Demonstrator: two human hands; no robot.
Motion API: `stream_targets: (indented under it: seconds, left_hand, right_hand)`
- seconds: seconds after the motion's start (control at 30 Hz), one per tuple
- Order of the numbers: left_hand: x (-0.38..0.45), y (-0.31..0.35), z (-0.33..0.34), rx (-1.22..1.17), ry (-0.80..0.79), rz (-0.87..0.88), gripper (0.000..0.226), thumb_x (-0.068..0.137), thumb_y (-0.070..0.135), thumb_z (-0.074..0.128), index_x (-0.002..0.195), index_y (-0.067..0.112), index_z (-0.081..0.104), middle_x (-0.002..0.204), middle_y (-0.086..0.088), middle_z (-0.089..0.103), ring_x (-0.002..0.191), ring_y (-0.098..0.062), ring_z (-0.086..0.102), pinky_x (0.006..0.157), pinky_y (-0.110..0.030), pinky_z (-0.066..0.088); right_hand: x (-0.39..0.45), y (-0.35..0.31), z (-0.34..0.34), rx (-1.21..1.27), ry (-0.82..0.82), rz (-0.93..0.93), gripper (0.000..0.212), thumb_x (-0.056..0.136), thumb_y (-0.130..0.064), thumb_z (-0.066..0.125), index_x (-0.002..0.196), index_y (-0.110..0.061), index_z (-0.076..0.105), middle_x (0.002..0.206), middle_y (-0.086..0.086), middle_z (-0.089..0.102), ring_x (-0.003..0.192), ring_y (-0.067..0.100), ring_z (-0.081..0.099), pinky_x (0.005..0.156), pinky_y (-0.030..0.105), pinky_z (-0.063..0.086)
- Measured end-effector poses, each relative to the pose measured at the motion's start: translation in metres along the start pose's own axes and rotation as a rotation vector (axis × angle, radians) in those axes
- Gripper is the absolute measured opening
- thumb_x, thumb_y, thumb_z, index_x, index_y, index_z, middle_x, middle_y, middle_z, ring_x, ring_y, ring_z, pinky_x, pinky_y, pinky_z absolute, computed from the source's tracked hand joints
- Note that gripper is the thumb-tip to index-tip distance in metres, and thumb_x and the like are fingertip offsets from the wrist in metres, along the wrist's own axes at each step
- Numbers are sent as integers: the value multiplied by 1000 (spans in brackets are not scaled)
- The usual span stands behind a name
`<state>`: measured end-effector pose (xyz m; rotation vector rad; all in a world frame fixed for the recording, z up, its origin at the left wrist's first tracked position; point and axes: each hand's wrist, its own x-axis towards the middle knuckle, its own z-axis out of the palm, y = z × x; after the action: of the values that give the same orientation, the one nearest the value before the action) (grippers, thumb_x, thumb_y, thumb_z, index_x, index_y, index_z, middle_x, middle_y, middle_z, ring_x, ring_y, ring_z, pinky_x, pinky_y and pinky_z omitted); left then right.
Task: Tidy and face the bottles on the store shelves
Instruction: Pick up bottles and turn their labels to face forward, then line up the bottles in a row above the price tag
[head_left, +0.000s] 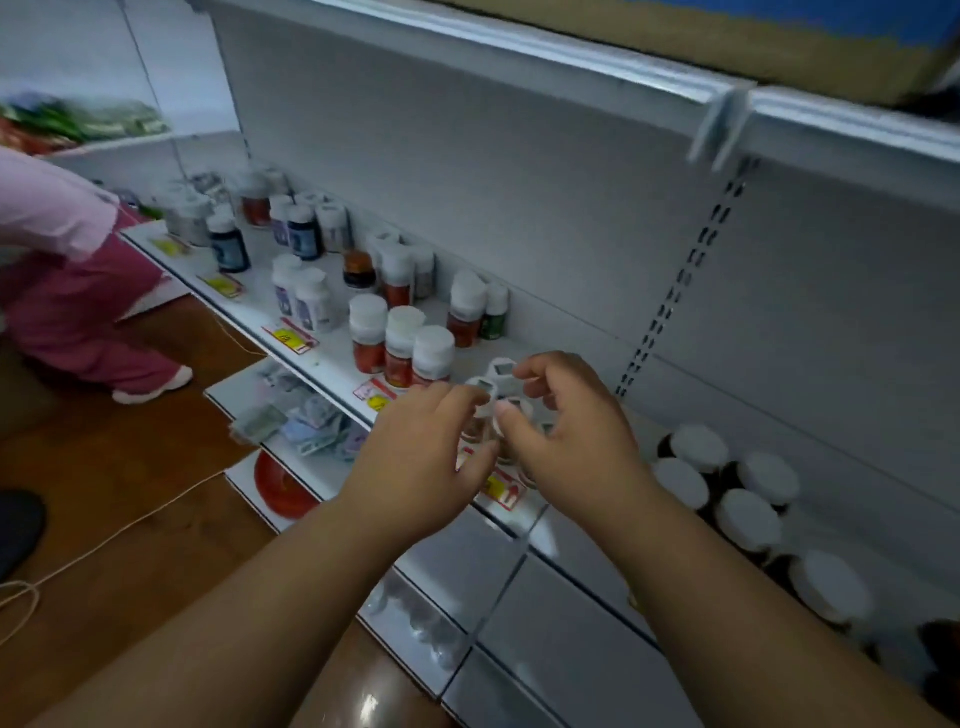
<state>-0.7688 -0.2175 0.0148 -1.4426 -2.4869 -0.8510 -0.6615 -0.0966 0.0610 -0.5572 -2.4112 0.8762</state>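
Note:
Small white-capped bottles stand on a white store shelf (332, 358). My left hand (421, 457) is closed around one small bottle (480, 395) near the shelf's front edge. My right hand (566, 431) grips a neighbouring small bottle (514, 410), thumb on its cap. A third cap (501, 370) shows just behind, touched by my right fingertips. Red-labelled bottles (400, 348) stand in a cluster to the left. The bodies of the held bottles are mostly hidden by my hands.
Dark jars with white lids (748, 514) stand at the right on the same shelf. Blue and white bottles (304, 234) sit farther left. Price tags (288, 338) line the edge. Lower shelves hold packets (311, 426). A person in pink (67, 291) stands at the left on the wooden floor.

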Motion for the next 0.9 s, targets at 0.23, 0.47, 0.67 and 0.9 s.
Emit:
stream_targets:
  seconds: [0.23, 0.47, 0.67, 0.9]
  left_hand:
    - [45, -76, -25, 6, -50, -8, 43, 85, 51, 51, 118, 24, 55, 100, 4, 60, 93, -20, 54, 79, -36, 45]
    - [85, -107, -22, 33, -41, -11, 44, 83, 45, 55, 120, 22, 57, 103, -1, 63, 95, -24, 55, 76, -34, 44]
    - [111, -143, -23, 28, -40, 47, 44, 80, 40, 60, 118, 19, 61, 107, -4, 63, 95, -28, 57, 77, -39, 49]
    - [144, -220, -21, -10, -152, 127, 63, 70, 44, 61, 125, 13, 58, 118, -10, 58, 102, -34, 55, 87, -39, 45]
  right_hand:
    - [89, -21, 46, -110, -54, 142, 28, 90, -36, 60, 116, -31, 53, 112, -7, 50, 99, 7, 52, 80, 22, 39]
    - [203, 24, 79, -393, -181, 202, 49, 92, -37, 56, 137, -23, 45, 136, 12, 43, 117, 30, 51, 93, 34, 44]
    - [235, 44, 111, -490, -218, 222, 38, 85, -31, 66, 115, -16, 48, 111, 13, 52, 97, 31, 55, 73, 32, 41]
    - [243, 23, 109, -315, -83, 285, 31, 84, -26, 69, 106, -17, 50, 102, 2, 56, 92, 22, 56, 72, 32, 44]
